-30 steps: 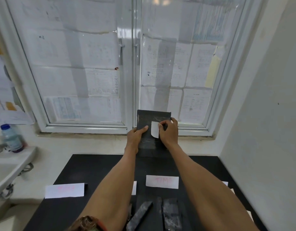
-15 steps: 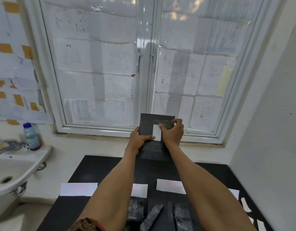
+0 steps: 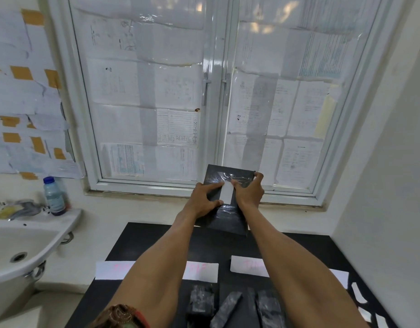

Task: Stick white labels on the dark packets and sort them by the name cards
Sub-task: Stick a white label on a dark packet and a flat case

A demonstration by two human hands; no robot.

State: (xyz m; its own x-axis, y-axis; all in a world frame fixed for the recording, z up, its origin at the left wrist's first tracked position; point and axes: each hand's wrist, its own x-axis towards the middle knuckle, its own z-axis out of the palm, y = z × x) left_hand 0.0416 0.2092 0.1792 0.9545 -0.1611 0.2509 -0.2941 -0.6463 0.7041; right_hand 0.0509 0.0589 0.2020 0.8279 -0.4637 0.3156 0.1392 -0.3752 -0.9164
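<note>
I hold a dark packet (image 3: 228,218) up in front of the window, above the far end of the black table (image 3: 142,240). A white label (image 3: 227,194) lies upright on its face. My left hand (image 3: 204,200) grips the packet's left edge, thumb and forefinger touching the label's left side. My right hand (image 3: 249,192) grips the right edge, its thumb pressing on the label's top. White name cards with pink writing lie in a row on the table: one on the left (image 3: 112,269), one in the middle (image 3: 204,272), one on the right (image 3: 247,266). Several dark packets (image 3: 200,301) lie below the cards.
A white sink (image 3: 26,247) with a tap and a blue-capped bottle (image 3: 54,196) stands at the left. Loose white labels (image 3: 358,294) lie at the table's right edge. A white wall closes in on the right. Papers cover the window.
The view has tilted down and right, showing more table and sink. The label went from curled off the packet to lying flat on it, and my left thumb moved onto its edge.
</note>
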